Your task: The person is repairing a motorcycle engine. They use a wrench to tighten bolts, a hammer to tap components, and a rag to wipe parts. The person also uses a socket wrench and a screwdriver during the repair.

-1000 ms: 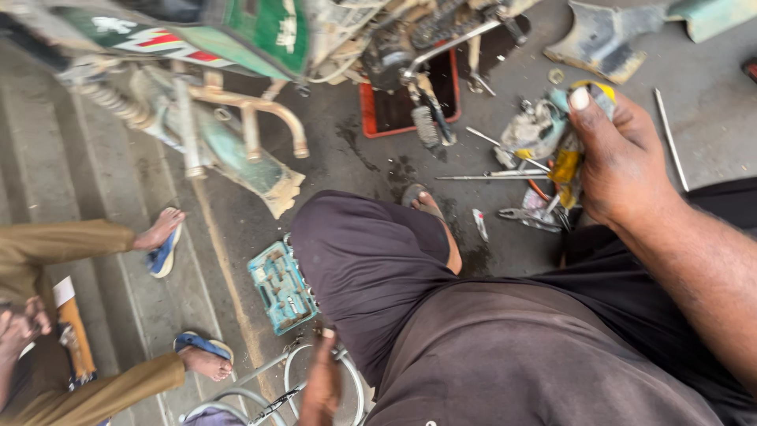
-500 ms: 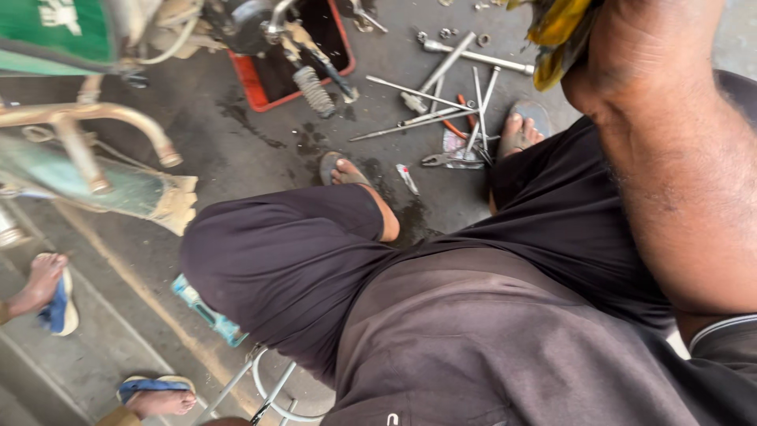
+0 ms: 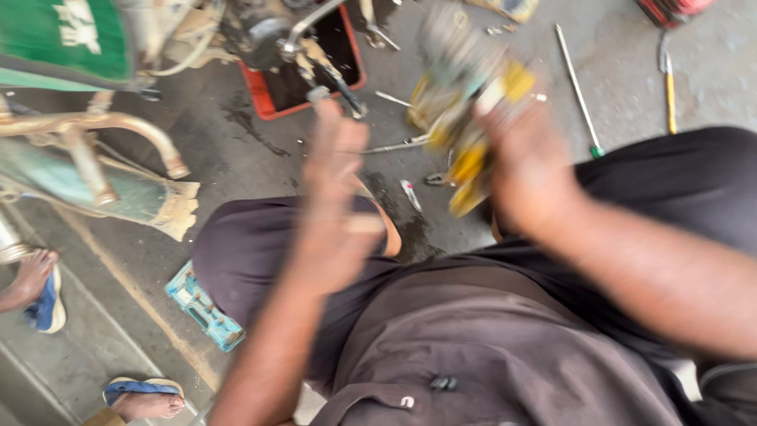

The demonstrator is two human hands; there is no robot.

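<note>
My right hand (image 3: 524, 170) grips a blurred yellow and grey object (image 3: 465, 118), raised in front of me above my dark trousers (image 3: 260, 260). My left hand (image 3: 335, 205) is lifted beside it with the fingers spread and holds nothing. Both hands are smeared by motion, so the held object's exact shape is unclear. I am squatting on a grey concrete floor (image 3: 236, 166).
A red tray (image 3: 272, 99) sits under a motorbike engine (image 3: 268, 35) at the top. A teal socket case (image 3: 203, 308) lies by my knee. Screwdrivers (image 3: 579, 95) and metal rods lie on the floor at top right. Another person's sandalled feet (image 3: 35, 288) are at the left.
My left hand has risen into view in front of me. My right hand with the yellow object has come down from the top edge toward the centre. The camera has shifted.
</note>
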